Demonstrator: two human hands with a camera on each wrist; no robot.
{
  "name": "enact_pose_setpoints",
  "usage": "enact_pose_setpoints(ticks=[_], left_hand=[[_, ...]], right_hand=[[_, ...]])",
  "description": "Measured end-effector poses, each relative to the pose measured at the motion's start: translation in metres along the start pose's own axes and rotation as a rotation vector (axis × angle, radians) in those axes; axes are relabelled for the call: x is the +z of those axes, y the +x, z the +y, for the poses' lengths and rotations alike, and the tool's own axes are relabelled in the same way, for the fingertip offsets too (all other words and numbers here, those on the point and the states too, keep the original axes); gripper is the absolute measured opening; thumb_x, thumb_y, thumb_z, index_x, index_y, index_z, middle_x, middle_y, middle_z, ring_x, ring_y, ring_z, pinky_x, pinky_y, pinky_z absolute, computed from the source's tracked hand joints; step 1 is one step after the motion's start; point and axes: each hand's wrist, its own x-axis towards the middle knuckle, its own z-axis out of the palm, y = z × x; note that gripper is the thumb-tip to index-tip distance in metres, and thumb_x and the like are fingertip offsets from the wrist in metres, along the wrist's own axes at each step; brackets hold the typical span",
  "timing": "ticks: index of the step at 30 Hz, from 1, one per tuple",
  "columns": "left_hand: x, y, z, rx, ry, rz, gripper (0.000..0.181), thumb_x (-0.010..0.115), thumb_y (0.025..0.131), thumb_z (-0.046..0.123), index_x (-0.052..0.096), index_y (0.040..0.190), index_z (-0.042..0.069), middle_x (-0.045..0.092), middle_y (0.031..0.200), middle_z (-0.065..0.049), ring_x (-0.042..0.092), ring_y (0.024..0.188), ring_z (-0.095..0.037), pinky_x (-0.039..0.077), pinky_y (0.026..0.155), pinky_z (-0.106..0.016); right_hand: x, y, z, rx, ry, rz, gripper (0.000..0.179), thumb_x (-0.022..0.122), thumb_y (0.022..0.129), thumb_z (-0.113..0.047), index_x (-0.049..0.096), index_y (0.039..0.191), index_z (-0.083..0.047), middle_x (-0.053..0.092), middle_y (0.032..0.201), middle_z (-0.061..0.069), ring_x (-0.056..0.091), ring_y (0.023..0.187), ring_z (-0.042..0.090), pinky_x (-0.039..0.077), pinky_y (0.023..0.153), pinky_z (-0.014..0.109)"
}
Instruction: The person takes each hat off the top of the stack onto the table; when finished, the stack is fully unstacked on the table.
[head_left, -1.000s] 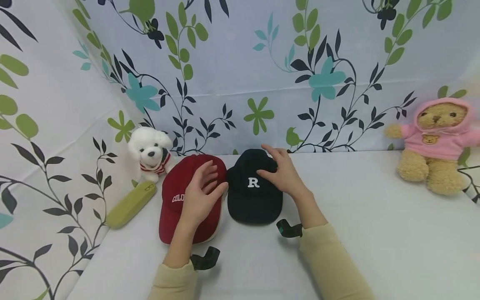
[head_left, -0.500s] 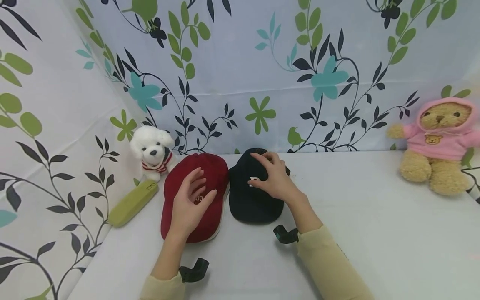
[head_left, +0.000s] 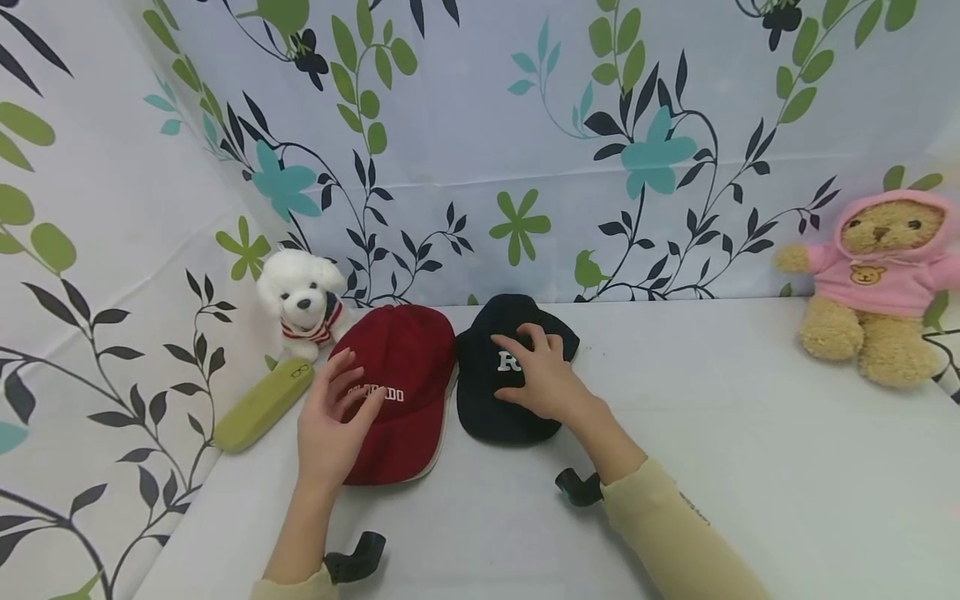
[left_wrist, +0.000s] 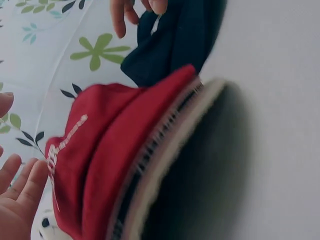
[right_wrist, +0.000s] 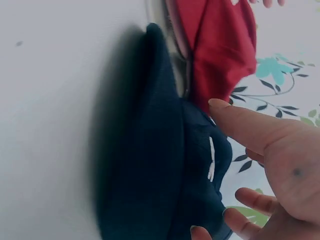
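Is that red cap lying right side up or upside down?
Right side up: in the head view, the red cap shows its domed crown, not its hollow inside.

Hands [head_left: 330,429] [head_left: 546,379] hover near a red cap [head_left: 408,358] and black cap [head_left: 495,417].

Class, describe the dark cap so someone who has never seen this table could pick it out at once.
Start where the white table meets the leaf-patterned backdrop. Just in front, near the middle, the dark cap lies right of the red cap, by the person's right hand. It bears one white R; its red neighbour carries a longer white word.
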Motion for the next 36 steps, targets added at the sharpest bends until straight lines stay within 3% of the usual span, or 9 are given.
enact_pose_setpoints(ticks=[5, 14, 18, 24, 27, 32, 36], left_hand=[[-0.007, -0.004, -0.007, 0.002, 0.039, 0.045, 0.062, 0.074, 0.088, -0.005, 0.05, 0.144, 0.002, 0.054, 0.141, -0.011, 0.056, 0.119, -0.021, 0.048, 0.09, -0.015], [-0.019, -0.007, -0.019, -0.015, 0.162, 0.105, 0.066, 0.077, 0.086, -0.001, 0.05, 0.146, 0.004, 0.055, 0.141, -0.012, 0.053, 0.119, -0.022, 0.045, 0.09, -0.013], [-0.023, -0.008, -0.026, -0.043, 0.218, 0.112, 0.067, 0.078, 0.086, 0.003, 0.05, 0.147, 0.006, 0.054, 0.141, -0.013, 0.052, 0.12, -0.025, 0.045, 0.087, -0.014], [-0.029, -0.009, -0.034, -0.119, 0.288, 0.106, 0.068, 0.079, 0.088, 0.012, 0.048, 0.148, 0.007, 0.053, 0.143, -0.013, 0.052, 0.122, -0.027, 0.044, 0.09, -0.026], [-0.034, -0.009, -0.036, -0.175, 0.307, 0.086, 0.071, 0.079, 0.089, 0.017, 0.045, 0.15, 0.009, 0.051, 0.145, -0.013, 0.051, 0.124, -0.028, 0.043, 0.093, -0.031], [-0.042, -0.007, -0.04, -0.281, 0.325, -0.024, 0.082, 0.078, 0.09, 0.028, 0.035, 0.157, 0.012, 0.046, 0.149, -0.015, 0.048, 0.129, -0.032, 0.042, 0.099, -0.04], [-0.048, -0.007, -0.044, -0.326, 0.321, -0.089, 0.085, 0.077, 0.09, 0.032, 0.03, 0.158, 0.011, 0.043, 0.15, -0.017, 0.046, 0.131, -0.035, 0.04, 0.102, -0.047]], right_hand=[[0.004, -0.002, 0.002, -0.019, -0.017, 0.008, 0.072, 0.082, 0.088, -0.021, 0.047, 0.151, -0.018, 0.03, 0.153, 0.018, 0.028, 0.133, 0.043, 0.054, 0.084, 0.054], [0.015, -0.001, 0.009, -0.019, -0.045, 0.078, 0.061, 0.076, 0.091, -0.011, 0.053, 0.147, -0.016, 0.037, 0.148, 0.016, 0.032, 0.131, 0.043, 0.049, 0.089, 0.063], [0.018, 0.001, 0.01, -0.009, -0.042, 0.099, 0.059, 0.076, 0.092, -0.011, 0.053, 0.146, -0.016, 0.038, 0.147, 0.015, 0.032, 0.131, 0.042, 0.049, 0.089, 0.062], [0.019, 0.003, 0.01, -0.001, -0.043, 0.13, 0.058, 0.077, 0.091, -0.011, 0.055, 0.144, -0.014, 0.04, 0.144, 0.016, 0.033, 0.13, 0.043, 0.05, 0.088, 0.06], [0.019, 0.004, 0.01, 0.009, -0.041, 0.132, 0.058, 0.076, 0.092, -0.012, 0.054, 0.145, -0.013, 0.04, 0.144, 0.017, 0.033, 0.13, 0.043, 0.05, 0.087, 0.06], [0.019, 0.005, 0.01, 0.031, -0.037, 0.128, 0.058, 0.075, 0.093, -0.014, 0.052, 0.146, -0.009, 0.039, 0.143, 0.018, 0.031, 0.131, 0.044, 0.05, 0.085, 0.059], [0.02, 0.004, 0.01, 0.041, -0.037, 0.128, 0.055, 0.075, 0.094, -0.015, 0.054, 0.143, -0.006, 0.038, 0.142, 0.02, 0.032, 0.129, 0.044, 0.05, 0.084, 0.059]])
